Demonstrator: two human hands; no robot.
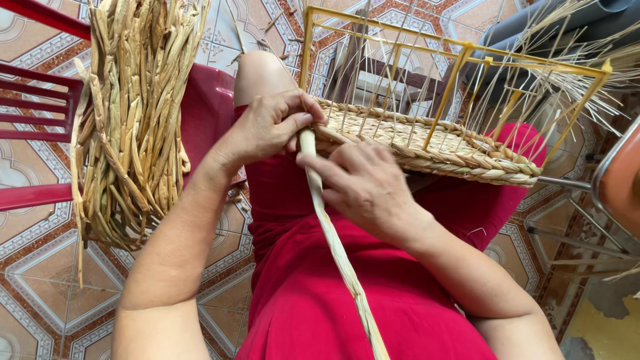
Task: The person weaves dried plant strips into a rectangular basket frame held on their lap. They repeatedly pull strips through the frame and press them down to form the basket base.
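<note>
At frame centre, our left hand (270, 125) and right hand (363, 183) both pinch a pale reed strand (333, 240), pressing it against the woven basket base (427, 143) inside the yellow wire frame (460, 57).

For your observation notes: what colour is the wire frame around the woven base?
Yellow: the wire frame shows best in the head view.

A pale, flat dried straw strand (337, 250) runs diagonally across the lap up to the half-woven straw basket (427, 143) in its yellow wire frame (453, 50)
</note>
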